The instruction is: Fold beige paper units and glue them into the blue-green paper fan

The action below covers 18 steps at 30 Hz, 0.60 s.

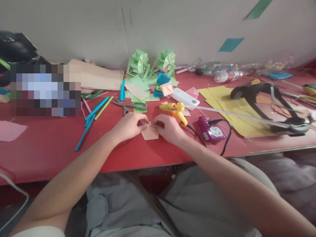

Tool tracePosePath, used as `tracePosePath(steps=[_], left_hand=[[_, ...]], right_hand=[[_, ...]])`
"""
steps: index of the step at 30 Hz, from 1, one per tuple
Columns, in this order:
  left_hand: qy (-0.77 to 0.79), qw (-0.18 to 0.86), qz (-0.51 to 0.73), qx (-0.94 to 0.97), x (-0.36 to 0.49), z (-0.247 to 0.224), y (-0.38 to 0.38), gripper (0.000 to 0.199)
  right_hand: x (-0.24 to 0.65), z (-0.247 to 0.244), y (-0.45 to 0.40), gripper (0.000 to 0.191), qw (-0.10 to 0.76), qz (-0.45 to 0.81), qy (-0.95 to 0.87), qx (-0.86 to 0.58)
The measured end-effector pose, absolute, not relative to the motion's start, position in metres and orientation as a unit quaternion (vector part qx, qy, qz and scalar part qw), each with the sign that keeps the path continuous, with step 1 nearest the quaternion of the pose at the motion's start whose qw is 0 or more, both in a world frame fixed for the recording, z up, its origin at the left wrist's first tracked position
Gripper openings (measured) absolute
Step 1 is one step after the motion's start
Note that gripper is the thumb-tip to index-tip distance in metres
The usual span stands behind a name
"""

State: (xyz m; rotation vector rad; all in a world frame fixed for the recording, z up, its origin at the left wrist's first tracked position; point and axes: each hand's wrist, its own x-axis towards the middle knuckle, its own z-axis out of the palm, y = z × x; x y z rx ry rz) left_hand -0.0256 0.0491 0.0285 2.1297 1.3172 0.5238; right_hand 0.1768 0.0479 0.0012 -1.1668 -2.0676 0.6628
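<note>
Fingers of the left hand (133, 126) and right hand (169, 127) are pinching the peach paper (151, 133) by its far edge, low over the red table (118, 158), glue gun (174, 111) just beyond

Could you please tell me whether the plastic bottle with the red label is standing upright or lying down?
Lying down: the bottle is on its side, its length running along the red table.

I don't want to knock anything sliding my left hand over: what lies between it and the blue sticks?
Between your left hand and the blue sticks, the head view shows bare red table; the scissors lie farther back.
</note>
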Motion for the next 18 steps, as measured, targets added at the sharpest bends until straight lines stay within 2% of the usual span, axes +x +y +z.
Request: tracePosePath(steps=[9,18], left_hand=[[0.5,0.294,0.198,0.79,-0.0253,0.0313,0.0493,0.011],[0.493,0.206,0.143,0.833,-0.0269,0.0373,0.0495,0.012]], right_hand=[[0.1777,0.0041,0.0489,0.018,0.32,0.284,-0.776,-0.464],[0.1796,0.0013,0.0467,0.019,0.24,0.12,-0.857,-0.44]])
